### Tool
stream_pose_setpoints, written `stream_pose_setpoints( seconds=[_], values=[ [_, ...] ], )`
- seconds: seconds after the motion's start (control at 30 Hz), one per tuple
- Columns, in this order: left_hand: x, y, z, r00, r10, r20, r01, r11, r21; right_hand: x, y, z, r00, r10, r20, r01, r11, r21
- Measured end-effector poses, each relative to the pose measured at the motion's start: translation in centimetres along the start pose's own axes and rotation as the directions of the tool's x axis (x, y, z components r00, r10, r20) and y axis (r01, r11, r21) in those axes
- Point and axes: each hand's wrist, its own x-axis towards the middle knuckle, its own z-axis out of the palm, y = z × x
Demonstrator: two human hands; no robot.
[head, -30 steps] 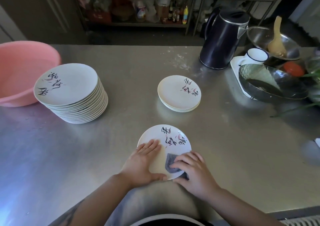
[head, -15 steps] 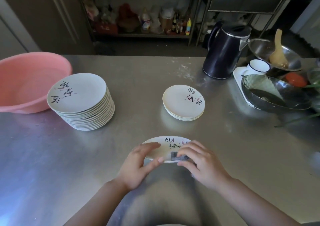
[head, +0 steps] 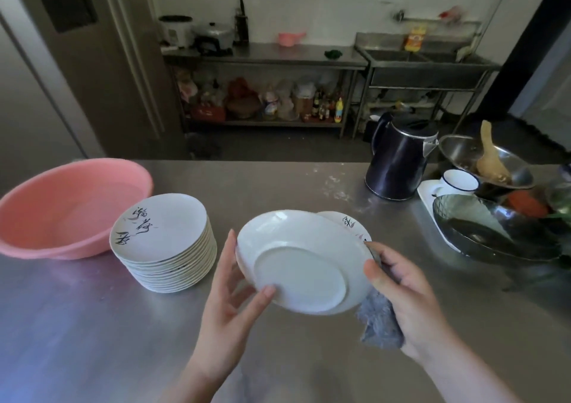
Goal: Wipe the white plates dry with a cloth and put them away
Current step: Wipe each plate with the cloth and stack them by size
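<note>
The plate (head: 302, 266) is held up over the table (head: 92, 341), bottom side facing us. The left hand (head: 228, 303) pinches its left edge. The right hand (head: 411, 297) grips the cloth (head: 380, 322) at its right edge (probably touching it).

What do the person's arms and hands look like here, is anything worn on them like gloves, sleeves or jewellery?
Both hands are bare: the left hand and the right hand have no gloves, and no rings show on the visible fingers. Both forearms are uncovered up to the frame's bottom edge, with no sleeve, watch or bracelet in view. The fingernails look short and unpainted.
</note>
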Motion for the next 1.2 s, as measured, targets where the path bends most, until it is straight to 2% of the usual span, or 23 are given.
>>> stream_pose_setpoints(
  seconds=[0.1, 0.2, 0.37, 0.53, 0.67, 0.73, 0.87, 0.93, 1.0, 1.1, 1.2],
  values=[
    [0.3, 1.3, 0.2, 0.999, 0.037, -0.033, -0.039, 0.998, -0.056, 0.2, -0.4, 0.3, 0.995, 0.076, -0.07, -0.067, 0.99, 0.127],
    [0.3, 2.3, 0.3, 0.999, 0.046, 0.017, -0.045, 0.997, -0.062, 0.4, -0.4, 0.2, 0.985, 0.119, -0.124, -0.095, 0.978, 0.186],
    [0.5, 3.7, 0.6, 0.996, 0.032, 0.083, -0.024, 0.995, -0.094, 0.5, -0.4, 0.2, 0.982, 0.128, -0.137, -0.092, 0.966, 0.241],
    [0.8, 5.2, 1.4, 0.996, 0.075, 0.05, -0.068, 0.989, -0.128, 0.8, -1.1, 0.4, 0.984, 0.136, -0.114, -0.098, 0.953, 0.287],
    [0.8, 5.6, 2.1, 0.997, 0.071, 0.041, -0.063, 0.983, -0.171, 1.0, -2.0, 0.9, 0.982, 0.146, -0.121, -0.111, 0.96, 0.257],
    [0.6, 5.4, 2.1, 0.999, 0.034, 0.03, -0.027, 0.979, -0.203, 1.3, -1.8, 0.8, 0.973, 0.161, -0.164, -0.125, 0.969, 0.211],
    [0.4, 5.1, 1.8, 0.999, -0.042, 0.018, 0.045, 0.967, -0.25, 2.1, -1.0, -0.1, 0.921, 0.176, -0.347, -0.117, 0.976, 0.183],
    [0.2, 5.2, 1.7, 0.998, -0.059, 0.037, 0.067, 0.965, -0.253, 2.4, -1.5, -0.2, 0.92, 0.06, -0.386, -0.044, 0.998, 0.048],
    [0.1, 5.3, 1.7, 0.997, -0.063, 0.051, 0.073, 0.966, -0.248, 2.8, -2.1, 0.1, 0.933, -0.144, -0.33, 0.059, 0.965, -0.256],
    [-0.1, 5.5, 2.1, 0.996, -0.064, 0.064, 0.078, 0.968, -0.238, 3.7, -2.5, 1.2, 0.914, -0.393, -0.098, 0.235, 0.711, -0.663],
    [-0.1, 5.6, 2.4, 0.996, -0.069, 0.065, 0.082, 0.969, -0.234, 4.5, -2.4, 2.5, 0.867, -0.493, 0.07, 0.345, 0.494, -0.798]
  ],
)
